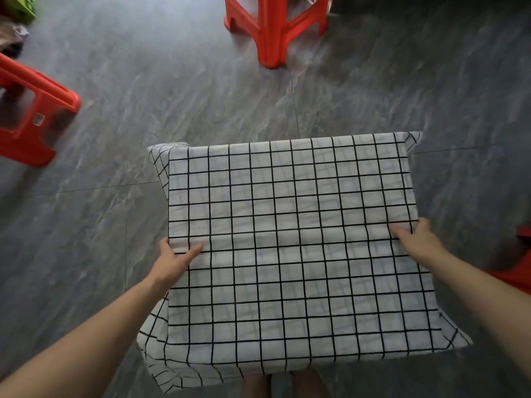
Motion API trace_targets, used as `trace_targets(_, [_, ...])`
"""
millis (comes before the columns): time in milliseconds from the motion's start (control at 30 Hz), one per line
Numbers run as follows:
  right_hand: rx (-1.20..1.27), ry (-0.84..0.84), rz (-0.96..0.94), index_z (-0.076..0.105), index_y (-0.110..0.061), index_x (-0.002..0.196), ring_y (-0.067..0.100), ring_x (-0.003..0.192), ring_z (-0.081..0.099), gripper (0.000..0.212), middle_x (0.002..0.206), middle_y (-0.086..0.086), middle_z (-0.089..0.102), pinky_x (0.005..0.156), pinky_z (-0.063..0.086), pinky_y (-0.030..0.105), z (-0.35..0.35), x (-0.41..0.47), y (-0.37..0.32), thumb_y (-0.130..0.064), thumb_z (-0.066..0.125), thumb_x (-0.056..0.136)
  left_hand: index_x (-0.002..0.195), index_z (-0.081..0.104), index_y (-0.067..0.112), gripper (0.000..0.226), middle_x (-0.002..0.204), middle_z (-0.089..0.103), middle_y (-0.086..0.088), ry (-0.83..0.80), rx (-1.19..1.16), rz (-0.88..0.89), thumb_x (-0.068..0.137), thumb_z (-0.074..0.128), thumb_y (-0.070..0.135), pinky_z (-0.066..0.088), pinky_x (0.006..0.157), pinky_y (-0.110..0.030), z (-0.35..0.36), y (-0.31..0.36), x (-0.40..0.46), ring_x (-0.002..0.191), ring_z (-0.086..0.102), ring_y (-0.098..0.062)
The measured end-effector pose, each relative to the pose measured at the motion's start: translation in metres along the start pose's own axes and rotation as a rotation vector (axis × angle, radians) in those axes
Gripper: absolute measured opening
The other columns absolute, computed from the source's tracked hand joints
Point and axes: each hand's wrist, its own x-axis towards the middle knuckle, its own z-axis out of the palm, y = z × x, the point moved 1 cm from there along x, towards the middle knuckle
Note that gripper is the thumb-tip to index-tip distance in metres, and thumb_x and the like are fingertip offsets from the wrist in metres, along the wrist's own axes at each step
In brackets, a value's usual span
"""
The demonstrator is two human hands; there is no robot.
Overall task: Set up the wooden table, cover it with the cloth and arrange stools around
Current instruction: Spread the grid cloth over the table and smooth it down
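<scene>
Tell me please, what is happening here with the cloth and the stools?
A person is spreading a black-and-white checked cloth over a small table, which it hides fully. The left hand grips the left edge and the right hand presses on the right edge. Three red plastic stools stand on the grey floor: one ahead, one left, one partly visible right.

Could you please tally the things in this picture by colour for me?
Red stools: 3, one at the top, one at the left, one partly cut off at the right
White black-checked cloth: 1
Total: 4
</scene>
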Motion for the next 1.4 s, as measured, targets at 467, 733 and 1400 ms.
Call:
trace_targets(467, [-0.386,0.301,-0.625,0.028,-0.016,0.142,0.037,0.131,0.031,0.072,0.146,0.018,0.024,0.103,0.04,0.054,0.054,-0.094,0.022,-0.022,0.068,0.082,0.145,0.029,0.015,0.055,0.149,0.023,-0.006,0.2,0.314,0.324,0.095,0.052,0.016,0.026,0.116,-0.045,-0.006,-0.097,-0.077,0.138,0.027,-0.024])
trace_targets(733, [-0.609,0.196,-0.538,0.02,-0.02,0.146,0.039,0.134,0.026,0.088,0.149,0.016,0.008,0.099,0.043,0.056,0.101,-0.168,0.11,-0.026,0.073,0.076,0.149,0.023,0.016,0.082,0.15,0.025,-0.005,0.144,0.503,0.367,0.08,0.066,0.019,0.038,0.109,-0.042,0.016,-0.177,-0.113,0.136,0.031,-0.025])
trace_targets(1400, [-0.231,0.295,-0.29,0.012,-0.024,0.152,0.054,0.114,0.046,0.102,0.146,0.033,0.019,0.093,0.043,0.057,0.083,-0.129,0.198,0.001,0.075,0.076,0.143,0.035,0.028,0.069,0.113,0.056,-0.001,0.31,0.128,0.274,0.084,0.065,0.008,0.045,0.087,-0.036,0.062,-0.203,-0.09,0.1,0.051,-0.021])
